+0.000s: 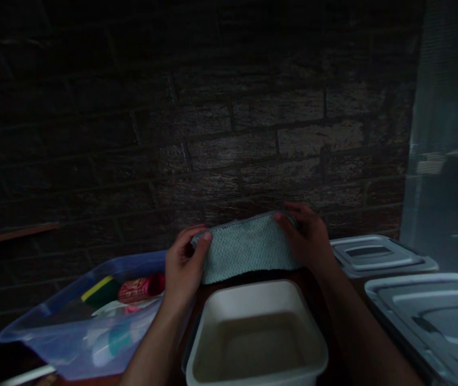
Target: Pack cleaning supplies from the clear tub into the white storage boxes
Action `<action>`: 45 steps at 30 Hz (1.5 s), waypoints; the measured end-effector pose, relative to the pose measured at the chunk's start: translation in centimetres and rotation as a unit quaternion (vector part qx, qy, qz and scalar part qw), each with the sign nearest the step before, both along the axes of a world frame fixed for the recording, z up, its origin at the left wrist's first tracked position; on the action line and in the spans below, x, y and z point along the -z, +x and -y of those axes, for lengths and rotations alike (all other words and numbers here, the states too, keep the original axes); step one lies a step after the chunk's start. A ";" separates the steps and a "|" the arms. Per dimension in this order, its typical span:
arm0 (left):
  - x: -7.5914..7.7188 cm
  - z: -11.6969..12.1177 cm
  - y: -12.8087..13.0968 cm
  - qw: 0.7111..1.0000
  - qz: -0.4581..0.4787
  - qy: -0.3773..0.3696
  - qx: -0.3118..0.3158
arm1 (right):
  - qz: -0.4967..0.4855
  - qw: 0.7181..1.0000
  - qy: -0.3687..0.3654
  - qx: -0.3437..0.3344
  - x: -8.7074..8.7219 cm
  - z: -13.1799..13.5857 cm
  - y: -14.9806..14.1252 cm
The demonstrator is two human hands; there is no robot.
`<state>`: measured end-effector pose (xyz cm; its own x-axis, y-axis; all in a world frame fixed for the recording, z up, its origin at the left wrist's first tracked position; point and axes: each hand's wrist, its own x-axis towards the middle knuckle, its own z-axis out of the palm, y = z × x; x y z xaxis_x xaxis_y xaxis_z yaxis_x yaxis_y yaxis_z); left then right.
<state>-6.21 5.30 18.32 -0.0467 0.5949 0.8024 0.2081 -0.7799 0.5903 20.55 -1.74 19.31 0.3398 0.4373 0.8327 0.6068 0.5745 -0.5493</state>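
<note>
A pale green textured cloth (pixel 249 247) with a dark stitched edge is stretched between my two hands, just behind a white plastic tub. My left hand (pixel 186 260) pinches its left end, the thumb lying on the near face. At the other end my right hand (pixel 307 236) grips the upper corner, its thumb in front and fingers behind. Below the cloth stands the white tub (pixel 208 332), which looks to hold some murky liquid; the dim light makes this hard to judge.
Left of me sits a translucent blue bin (pixel 64 335) holding a yellow-green sponge (pixel 101 291), a red patterned container (pixel 140 288) and other items. Two clear-lidded boxes, a far one (pixel 382 253) and a near one (pixel 434 316), stand right. A brick wall (pixel 213 123) rises behind.
</note>
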 end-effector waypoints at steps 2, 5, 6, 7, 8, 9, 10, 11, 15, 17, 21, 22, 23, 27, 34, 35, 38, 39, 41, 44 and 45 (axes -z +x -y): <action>-0.4 0.1 -0.3 0.999 0.004 0.048 -0.014 | 0.021 0.999 0.021 0.024 -0.3 0.2 -0.2; -1.0 0.5 -1.1 0.996 0.024 0.083 -0.037 | 0.034 0.997 0.045 0.047 -0.5 0.4 -0.6; -1.2 0.7 -1.3 0.995 0.028 0.092 -0.042 | 0.040 0.996 0.054 0.056 -0.5 0.5 -0.7; -1.3 0.9 -1.6 0.993 0.028 0.100 -0.047 | 0.048 0.995 0.060 0.068 -0.5 0.6 -0.7; -1.4 1.1 -1.7 0.993 0.026 0.106 -0.053 | 0.058 0.993 0.064 0.081 -0.5 0.7 -0.8; -1.5 1.3 -1.9 0.992 0.019 0.106 -0.059 | 0.072 0.991 0.063 0.099 -0.5 1.0 -0.8; -1.5 1.5 -1.9 0.993 0.011 0.101 -0.065 | 0.090 0.987 0.057 0.117 -0.6 1.2 -0.8; -1.5 1.6 -2.0 0.993 0.003 0.090 -0.072 | 0.116 0.983 0.046 0.133 -0.7 1.5 -0.8; -1.5 2.0 -1.7 0.994 -0.007 0.053 -0.099 | 0.208 0.971 0.008 0.121 -1.0 2.5 -0.8; -1.5 2.1 -1.5 0.994 -0.002 0.050 -0.102 | 0.201 0.975 -0.009 0.096 -0.9 2.6 -0.8; -1.5 2.3 -1.2 0.997 0.013 0.040 -0.070 | 0.123 0.987 -0.035 0.095 -0.6 2.2 -0.8; -1.5 2.3 -1.1 0.997 0.015 0.038 -0.058 | 0.103 0.990 -0.032 0.090 -0.6 2.2 -0.9; -1.5 2.2 -1.1 0.998 0.016 0.036 -0.048 | 0.086 0.993 -0.028 0.079 -0.6 2.2 -0.9; -1.4 2.1 -1.1 0.997 0.040 0.043 -0.040 | 0.042 0.999 -0.022 0.017 -0.9 2.6 -1.2; -1.5 2.3 -1.0 0.998 0.064 -0.008 0.021 | 0.007 0.998 -0.046 -0.033 -0.8 2.3 -0.9; -1.5 2.3 -1.0 0.997 0.065 -0.018 0.029 | 0.004 0.999 -0.045 -0.024 -0.7 2.2 -0.8; -1.6 2.3 -1.1 0.994 0.064 -0.061 0.070 | -0.010 0.999 -0.040 -0.021 -0.6 1.8 -0.5; -1.6 2.2 -1.2 0.991 0.067 -0.074 0.086 | -0.019 0.999 -0.035 -0.026 -0.6 1.7 -0.4; -1.5 2.2 -1.4 0.986 0.080 -0.092 0.117 | -0.044 0.998 -0.028 -0.039 -0.5 1.5 -0.4; -1.5 2.1 -1.5 0.972 0.123 -0.105 0.170 | -0.081 0.995 -0.019 -0.056 -0.2 1.2 -0.3; -1.4 2.1 -1.5 0.966 0.134 -0.112 0.189 | -0.094 0.994 -0.015 -0.061 -0.1 1.1 -0.3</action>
<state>-7.71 3.23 19.75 0.0198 0.7669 0.6415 -0.2504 -0.6174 0.7458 20.25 -2.81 19.38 0.4312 0.5087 0.7452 0.4194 0.6183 -0.6647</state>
